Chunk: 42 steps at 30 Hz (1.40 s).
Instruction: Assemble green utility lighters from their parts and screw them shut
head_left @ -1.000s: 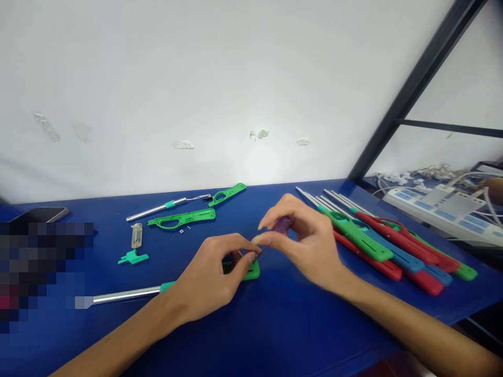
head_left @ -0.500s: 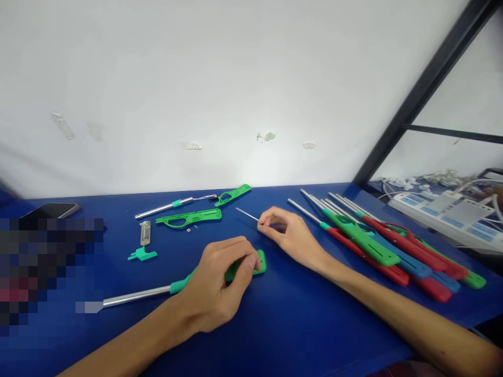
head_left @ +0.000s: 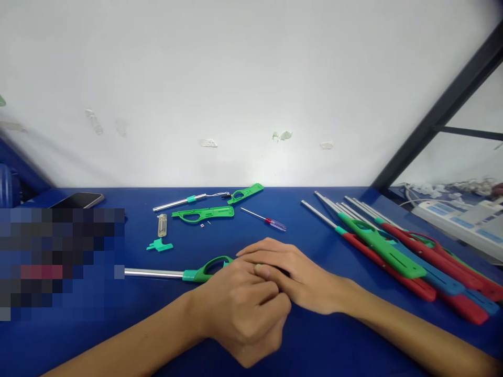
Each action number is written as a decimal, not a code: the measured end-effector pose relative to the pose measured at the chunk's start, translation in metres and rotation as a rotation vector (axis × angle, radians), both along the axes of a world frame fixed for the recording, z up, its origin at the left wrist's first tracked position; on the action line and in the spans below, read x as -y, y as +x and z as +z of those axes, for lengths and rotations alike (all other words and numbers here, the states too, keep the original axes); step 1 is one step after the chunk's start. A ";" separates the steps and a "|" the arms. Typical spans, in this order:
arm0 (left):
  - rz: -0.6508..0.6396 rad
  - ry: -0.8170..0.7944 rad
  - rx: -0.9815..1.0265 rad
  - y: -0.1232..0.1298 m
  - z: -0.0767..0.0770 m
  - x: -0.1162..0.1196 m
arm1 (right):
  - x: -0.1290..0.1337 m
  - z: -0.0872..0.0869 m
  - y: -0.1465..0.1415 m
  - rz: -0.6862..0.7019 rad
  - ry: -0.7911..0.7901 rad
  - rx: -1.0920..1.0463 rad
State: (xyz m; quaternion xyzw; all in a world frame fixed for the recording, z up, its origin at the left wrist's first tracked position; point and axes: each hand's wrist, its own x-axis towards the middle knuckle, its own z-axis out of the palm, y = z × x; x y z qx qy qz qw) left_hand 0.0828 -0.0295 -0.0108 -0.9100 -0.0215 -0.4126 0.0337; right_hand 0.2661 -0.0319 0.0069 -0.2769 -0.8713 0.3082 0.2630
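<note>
My left hand (head_left: 245, 309) is closed round the handle end of a green lighter (head_left: 200, 273), whose metal tube points left. My right hand (head_left: 293, 272) lies over the same handle with its fingers bent against my left one; the two hands hide most of the handle. A screwdriver (head_left: 275, 224) with a clear and red handle rests beyond my hands. Green shell halves (head_left: 212, 213) lie at the back beside a metal tube (head_left: 178, 203) with a wire. A clear fuel tank (head_left: 162, 225) and a teal trigger piece (head_left: 160, 245) are further left.
Several assembled lighters in red, green and blue (head_left: 393, 251) are piled at the right. Behind them sits a white power strip (head_left: 459, 222). A phone (head_left: 80, 200) lies at the back left of the blue table (head_left: 133, 335). The near left is pixelated.
My right hand has let go of the screwdriver and moved back onto the green lighter beside my left hand. The lighter's tube now lies nearly level, and the view has shifted.
</note>
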 end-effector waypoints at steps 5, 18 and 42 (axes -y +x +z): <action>-0.013 0.117 -0.059 -0.002 0.002 0.011 | 0.004 0.006 0.004 0.065 0.010 0.051; -0.093 0.084 -0.225 0.008 -0.030 0.034 | 0.016 0.001 -0.014 -0.007 0.218 0.356; -0.107 -0.011 -0.134 0.009 -0.009 0.032 | -0.008 -0.002 0.004 -0.434 -0.111 -0.206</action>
